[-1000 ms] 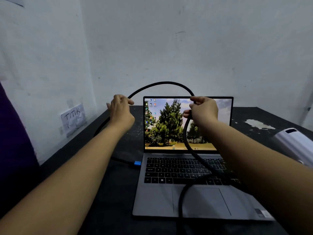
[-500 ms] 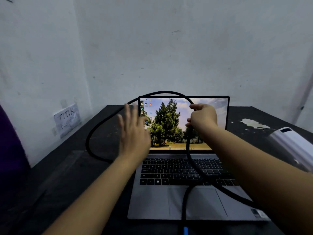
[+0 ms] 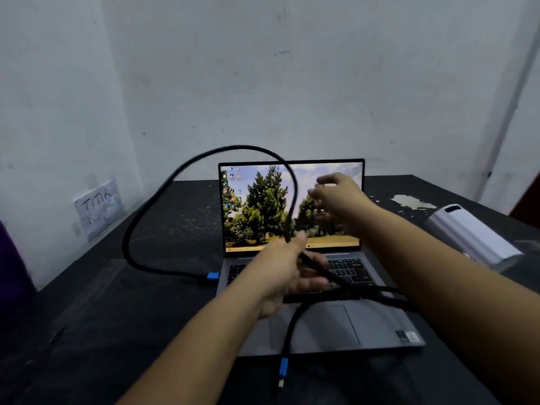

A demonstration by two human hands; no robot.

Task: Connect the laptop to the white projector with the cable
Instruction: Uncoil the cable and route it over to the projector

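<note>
An open silver laptop (image 3: 330, 325) sits mid-table, its screen showing trees. A black cable (image 3: 163, 194) has one blue-collared plug (image 3: 212, 276) at the laptop's left side. From there it arcs over the screen, comes down into my left hand (image 3: 283, 276) above the keyboard, and runs off to the right. Its other blue-collared plug (image 3: 283, 371) lies free by the laptop's front edge. My left hand grips the cable between thumb and fingers. My right hand (image 3: 340, 200) hovers in front of the screen, fingers apart and holding nothing. The white projector (image 3: 473, 235) lies at the right.
The dark table (image 3: 117, 317) is bounded by walls behind and to the left. A paper note (image 3: 99, 209) is taped low on the left wall. A white patch (image 3: 413, 201) marks the table's far right. Something purple (image 3: 11, 258) stands at the left edge.
My right hand let go of the cable and spread open. My left hand moved right and down and closed on the cable over the keyboard. The cable loop swung left.
</note>
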